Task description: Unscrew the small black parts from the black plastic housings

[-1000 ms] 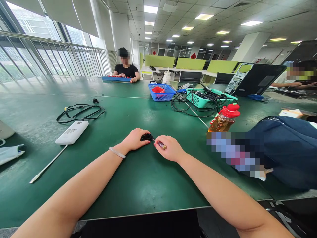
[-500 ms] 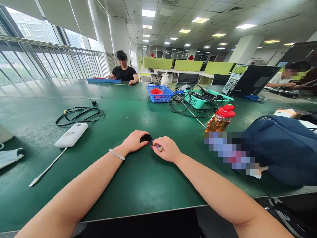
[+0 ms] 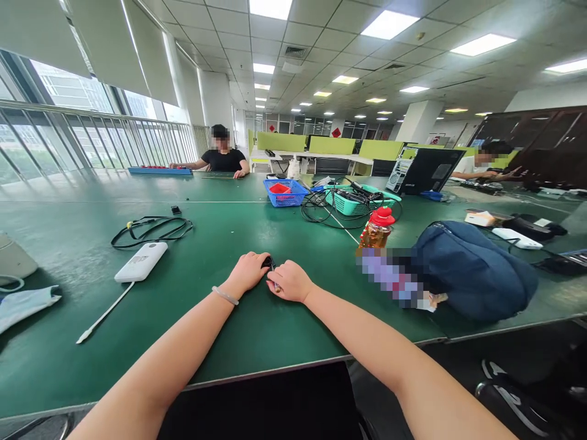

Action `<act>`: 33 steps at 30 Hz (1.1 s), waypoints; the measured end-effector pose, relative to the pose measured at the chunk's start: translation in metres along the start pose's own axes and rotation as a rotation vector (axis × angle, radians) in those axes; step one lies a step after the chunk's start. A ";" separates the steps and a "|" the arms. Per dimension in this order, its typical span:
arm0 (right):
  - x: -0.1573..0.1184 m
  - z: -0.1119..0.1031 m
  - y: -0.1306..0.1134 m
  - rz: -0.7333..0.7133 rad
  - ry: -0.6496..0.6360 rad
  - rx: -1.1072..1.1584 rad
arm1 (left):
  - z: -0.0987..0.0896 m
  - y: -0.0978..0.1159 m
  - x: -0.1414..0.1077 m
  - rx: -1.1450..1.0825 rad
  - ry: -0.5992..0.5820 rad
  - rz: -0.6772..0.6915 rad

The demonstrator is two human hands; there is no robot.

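Note:
My left hand (image 3: 250, 271), with a pale bangle at its wrist, is closed round a small black object (image 3: 267, 263) just above the green tabletop. Most of that object is hidden by my fingers, so its exact kind does not show. Close beside it, my right hand (image 3: 290, 281) grips a small screwdriver (image 3: 277, 287). Its handle end pokes out below my fingers, while its thin shaft points up toward the black object. Whether the tip touches the object I cannot tell.
A white power bank (image 3: 141, 261) and a coiled black cable (image 3: 151, 231) lie left. Beyond are a blue basket (image 3: 287, 197) and a green basket (image 3: 351, 206) of cables. Rightward stand a red-capped bottle (image 3: 378, 229) and a navy bag (image 3: 477, 269). Two people sit farther off.
The camera view has tilted up and turned slightly right, shifting the scene. Both hands keep their holds, and the screwdriver now looks more upright in my right hand.

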State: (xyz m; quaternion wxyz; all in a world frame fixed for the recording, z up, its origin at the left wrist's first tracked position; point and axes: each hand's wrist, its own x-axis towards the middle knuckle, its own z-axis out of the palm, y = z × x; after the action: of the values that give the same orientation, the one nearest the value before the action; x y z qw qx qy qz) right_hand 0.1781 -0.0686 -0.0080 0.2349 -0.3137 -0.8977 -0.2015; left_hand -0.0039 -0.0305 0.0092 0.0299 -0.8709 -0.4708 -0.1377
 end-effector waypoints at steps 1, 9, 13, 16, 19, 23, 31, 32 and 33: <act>0.000 -0.001 0.000 0.024 0.000 -0.003 | -0.001 0.002 -0.003 0.018 0.007 -0.018; -0.009 -0.015 -0.008 0.211 -0.021 0.012 | -0.010 0.010 -0.035 0.100 0.035 -0.160; -0.014 -0.025 -0.022 0.218 -0.062 0.020 | -0.015 0.016 -0.049 0.101 0.037 -0.184; -0.018 -0.032 -0.032 0.243 -0.077 0.014 | -0.018 0.021 -0.057 0.099 0.035 -0.201; -0.022 -0.038 -0.038 0.259 -0.086 0.010 | -0.021 0.027 -0.064 0.099 0.033 -0.213; -0.026 -0.045 -0.045 0.277 -0.096 0.003 | -0.023 0.032 -0.075 0.106 0.038 -0.232; -0.028 -0.052 -0.052 0.285 -0.109 -0.041 | -0.027 0.038 -0.087 0.107 0.063 -0.269; -0.028 -0.052 -0.052 0.281 -0.113 -0.047 | -0.028 0.038 -0.087 0.105 0.066 -0.270; -0.028 -0.052 -0.052 0.277 -0.116 -0.051 | -0.028 0.038 -0.087 0.104 0.067 -0.271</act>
State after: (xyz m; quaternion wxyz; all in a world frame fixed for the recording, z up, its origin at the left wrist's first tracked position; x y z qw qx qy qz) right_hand 0.1784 -0.1458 0.0080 0.2000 -0.4516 -0.8524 -0.1715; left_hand -0.0234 -0.1278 0.0155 0.0718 -0.7916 -0.5892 -0.1452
